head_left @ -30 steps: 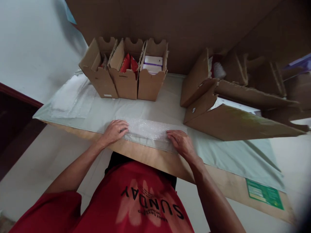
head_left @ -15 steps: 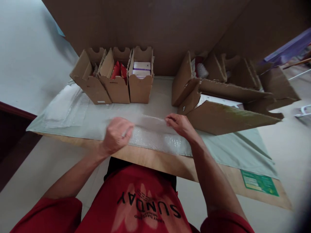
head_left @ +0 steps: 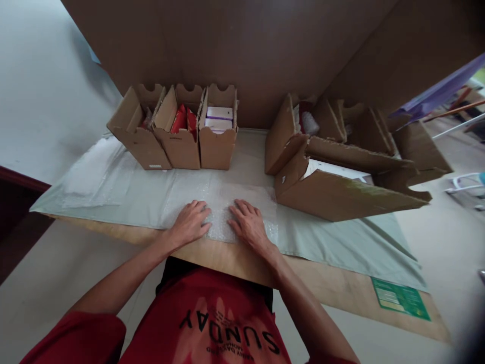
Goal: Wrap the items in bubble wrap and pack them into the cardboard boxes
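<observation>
A clear sheet of bubble wrap lies flat on the pale green cloth near the table's front edge. My left hand rests palm down on its left part, fingers spread. Flat on the right part lies my right hand, its fingers stretched out and apart. Neither hand grips anything. Part of the sheet is hidden beneath both hands.
Three cardboard holders stand at the back left; one has red packets, another white boxes. More cardboard holders stand at the right. Clear plastic sheets lie at the left. A green card is at the front right.
Both hands were raised and closed, with the bubble wrap's edge between them. Now the sheet lies flat, and the hands have opened, come closer together and rest on it.
</observation>
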`<action>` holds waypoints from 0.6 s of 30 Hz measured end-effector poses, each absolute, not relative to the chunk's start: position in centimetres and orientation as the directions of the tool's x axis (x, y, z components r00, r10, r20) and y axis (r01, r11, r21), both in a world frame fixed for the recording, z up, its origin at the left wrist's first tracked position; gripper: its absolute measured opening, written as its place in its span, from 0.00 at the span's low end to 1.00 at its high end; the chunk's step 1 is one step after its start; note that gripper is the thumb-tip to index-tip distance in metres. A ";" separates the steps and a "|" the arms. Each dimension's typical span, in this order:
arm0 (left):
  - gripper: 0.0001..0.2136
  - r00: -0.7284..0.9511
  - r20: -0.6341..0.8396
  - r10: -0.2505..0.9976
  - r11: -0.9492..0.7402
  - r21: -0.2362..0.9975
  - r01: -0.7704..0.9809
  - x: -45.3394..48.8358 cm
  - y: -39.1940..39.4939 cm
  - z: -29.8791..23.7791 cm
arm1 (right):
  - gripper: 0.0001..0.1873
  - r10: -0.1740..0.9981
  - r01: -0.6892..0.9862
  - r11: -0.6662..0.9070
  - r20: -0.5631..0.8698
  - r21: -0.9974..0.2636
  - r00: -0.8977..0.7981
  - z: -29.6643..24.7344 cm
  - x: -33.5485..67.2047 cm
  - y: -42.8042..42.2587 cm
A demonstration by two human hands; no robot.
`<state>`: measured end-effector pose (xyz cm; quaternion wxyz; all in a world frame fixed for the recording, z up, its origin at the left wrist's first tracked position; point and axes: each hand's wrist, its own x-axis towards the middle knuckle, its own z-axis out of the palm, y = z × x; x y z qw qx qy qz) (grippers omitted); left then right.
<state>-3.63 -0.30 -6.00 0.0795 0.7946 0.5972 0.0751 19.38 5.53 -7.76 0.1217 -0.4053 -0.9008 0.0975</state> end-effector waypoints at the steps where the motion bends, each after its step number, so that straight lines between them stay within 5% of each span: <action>1: 0.09 0.282 0.013 0.959 -0.279 0.214 0.936 -3.6 -1.1 -5.8 | 0.20 0.741 0.690 0.664 0.136 -0.289 -0.657 -8.2 19.5 5.5; 7: 0.09 0.260 0.032 0.965 -0.259 0.248 0.933 -3.8 -1.2 -5.0 | 0.18 0.672 0.593 0.720 0.149 -0.359 -0.726 -8.3 19.6 6.1; 13: 0.24 0.269 0.064 0.961 -0.276 0.238 0.931 -2.5 3.7 -7.4 | 0.24 0.771 0.717 0.622 0.086 -0.316 -0.631 -7.6 16.9 8.4; 18: 0.24 0.110 0.083 0.990 -0.124 0.181 0.976 -7.6 1.6 -9.2 | 0.24 0.826 0.780 0.564 0.165 -0.271 -0.539 -9.4 23.3 7.2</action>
